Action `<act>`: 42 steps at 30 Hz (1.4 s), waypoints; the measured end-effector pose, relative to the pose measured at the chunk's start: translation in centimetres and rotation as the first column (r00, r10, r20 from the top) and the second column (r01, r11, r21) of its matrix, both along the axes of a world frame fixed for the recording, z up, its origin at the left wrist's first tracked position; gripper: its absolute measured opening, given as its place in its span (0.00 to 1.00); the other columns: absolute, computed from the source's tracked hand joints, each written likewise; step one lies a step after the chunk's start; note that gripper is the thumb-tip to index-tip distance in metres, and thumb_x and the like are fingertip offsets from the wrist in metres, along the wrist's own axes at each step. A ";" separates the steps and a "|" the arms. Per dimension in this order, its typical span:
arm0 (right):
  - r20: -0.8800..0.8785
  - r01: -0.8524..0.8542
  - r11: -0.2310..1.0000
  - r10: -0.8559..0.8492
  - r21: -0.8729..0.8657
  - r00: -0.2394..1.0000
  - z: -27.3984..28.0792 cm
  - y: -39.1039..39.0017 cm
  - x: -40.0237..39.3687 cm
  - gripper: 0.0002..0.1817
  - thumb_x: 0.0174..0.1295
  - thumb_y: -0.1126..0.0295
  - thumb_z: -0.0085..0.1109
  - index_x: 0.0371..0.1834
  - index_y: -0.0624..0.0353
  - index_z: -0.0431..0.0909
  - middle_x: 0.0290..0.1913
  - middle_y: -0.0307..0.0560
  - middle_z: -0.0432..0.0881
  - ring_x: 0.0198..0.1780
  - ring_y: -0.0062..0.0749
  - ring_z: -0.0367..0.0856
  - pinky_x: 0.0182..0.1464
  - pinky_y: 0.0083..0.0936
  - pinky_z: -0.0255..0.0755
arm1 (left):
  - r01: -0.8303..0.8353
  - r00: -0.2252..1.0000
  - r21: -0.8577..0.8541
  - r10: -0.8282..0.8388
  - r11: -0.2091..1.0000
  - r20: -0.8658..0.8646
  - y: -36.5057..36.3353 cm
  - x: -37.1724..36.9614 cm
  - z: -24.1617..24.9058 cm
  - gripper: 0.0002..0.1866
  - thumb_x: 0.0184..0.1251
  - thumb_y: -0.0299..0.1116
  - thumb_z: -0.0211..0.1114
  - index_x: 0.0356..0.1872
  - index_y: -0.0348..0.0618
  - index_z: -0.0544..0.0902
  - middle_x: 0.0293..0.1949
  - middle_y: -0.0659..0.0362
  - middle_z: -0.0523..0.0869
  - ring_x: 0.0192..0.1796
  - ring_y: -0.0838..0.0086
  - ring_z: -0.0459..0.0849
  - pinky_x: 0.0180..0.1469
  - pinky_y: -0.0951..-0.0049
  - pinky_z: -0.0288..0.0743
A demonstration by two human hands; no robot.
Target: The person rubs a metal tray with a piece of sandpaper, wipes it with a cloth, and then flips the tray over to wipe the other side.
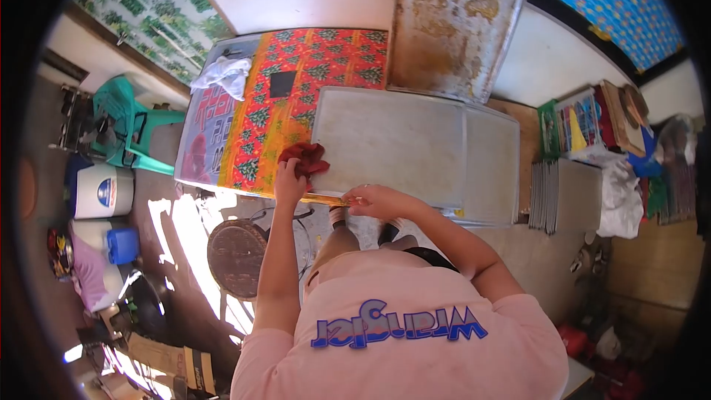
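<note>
Head view: the left hand [289, 177] is gripping a bunched red cloth [305, 158], fingers closing over its near side, at the tray's [391, 147] near left corner. The cloth is probably being held crumpled because a compact wad is easier to grasp. The right hand [366, 198] is hovering or resting by the tray's near edge (contact is impossible to tell), its fingers loosely curling, with nothing visible in them. The tray is lying flat on the table [249, 130], likely for steady support. A rusty panel [461, 18] is leaning upright behind it, presumably taking up less room that way.
</note>
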State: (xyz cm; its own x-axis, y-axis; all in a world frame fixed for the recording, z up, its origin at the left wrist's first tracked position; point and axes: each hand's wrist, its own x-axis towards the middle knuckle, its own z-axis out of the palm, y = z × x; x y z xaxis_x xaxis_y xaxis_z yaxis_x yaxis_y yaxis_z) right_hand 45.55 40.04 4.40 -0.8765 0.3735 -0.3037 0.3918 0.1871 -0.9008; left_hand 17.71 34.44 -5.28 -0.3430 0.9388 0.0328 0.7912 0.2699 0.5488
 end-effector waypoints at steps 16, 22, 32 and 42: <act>0.129 0.051 0.879 -0.126 0.474 0.984 -7.3 16.5 -21.7 0.23 0.59 0.58 0.62 0.56 0.55 0.78 0.57 0.53 0.79 0.57 0.49 0.78 0.55 0.41 0.73 | -0.005 0.990 -0.167 -0.018 0.986 -0.138 3.1 -9.8 -3.0 0.40 0.62 0.44 0.64 0.74 0.53 0.59 0.74 0.39 0.54 0.75 0.41 0.53 0.72 0.43 0.52; 0.235 -0.044 0.565 -0.269 0.824 0.934 -9.5 20.6 -29.6 0.39 0.54 0.49 0.67 0.68 0.48 0.66 0.75 0.55 0.58 0.75 0.49 0.55 0.70 0.53 0.55 | 0.020 1.000 -0.136 -0.018 0.991 0.014 2.1 -9.9 -3.4 0.40 0.65 0.44 0.61 0.76 0.54 0.54 0.76 0.43 0.49 0.77 0.42 0.48 0.72 0.37 0.43; 0.368 -0.220 0.568 -0.159 0.793 0.916 -10.7 23.5 -32.6 0.46 0.45 0.44 0.71 0.67 0.54 0.66 0.59 0.58 0.75 0.58 0.48 0.76 0.57 0.50 0.67 | 0.141 0.988 -0.161 -0.129 0.977 0.081 1.7 -11.5 -1.8 0.44 0.60 0.45 0.66 0.76 0.55 0.54 0.77 0.44 0.48 0.77 0.43 0.48 0.70 0.34 0.46; -0.038 0.185 0.527 -0.277 0.829 0.960 -8.6 20.5 -28.9 0.17 0.56 0.67 0.58 0.49 0.58 0.75 0.30 0.54 0.83 0.34 0.52 0.83 0.34 0.47 0.76 | 0.143 0.982 -0.027 -0.145 0.989 -0.118 1.4 -7.2 3.0 0.37 0.62 0.42 0.62 0.73 0.54 0.61 0.74 0.46 0.57 0.77 0.50 0.51 0.71 0.34 0.46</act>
